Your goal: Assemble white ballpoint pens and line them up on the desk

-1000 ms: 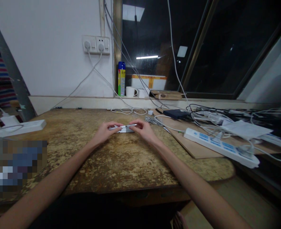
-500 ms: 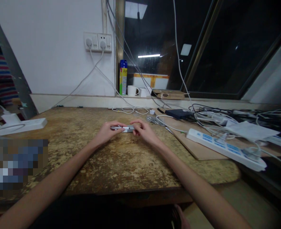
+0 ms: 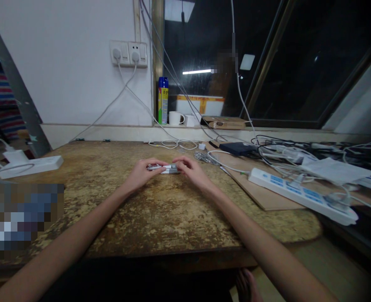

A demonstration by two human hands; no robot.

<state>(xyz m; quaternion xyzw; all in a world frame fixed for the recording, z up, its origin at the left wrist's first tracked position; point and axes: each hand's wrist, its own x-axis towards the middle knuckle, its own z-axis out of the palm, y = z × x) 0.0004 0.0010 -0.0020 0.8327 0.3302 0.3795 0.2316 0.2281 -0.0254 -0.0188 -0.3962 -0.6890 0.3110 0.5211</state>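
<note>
Both hands meet at the middle of a worn wooden table (image 3: 160, 214). My left hand (image 3: 143, 173) and my right hand (image 3: 194, 171) each pinch an end of a small bundle of grey and white pens (image 3: 165, 169) that lies flat on the tabletop. The fingers cover both ends of the bundle, so only its middle shows. My forearms reach in from the lower corners of the view.
A white power strip (image 3: 301, 195) with plugged cables lies on a board at the right, amid tangled wires and papers. Another white power strip (image 3: 31, 165) sits at the left. A spray can (image 3: 163, 100) and a mug (image 3: 174, 118) stand on the window sill.
The hands have closed in a little on the pen bundle and pressed it flat; one pen that stuck up at an angle now lies level. The view shifted slightly.
</note>
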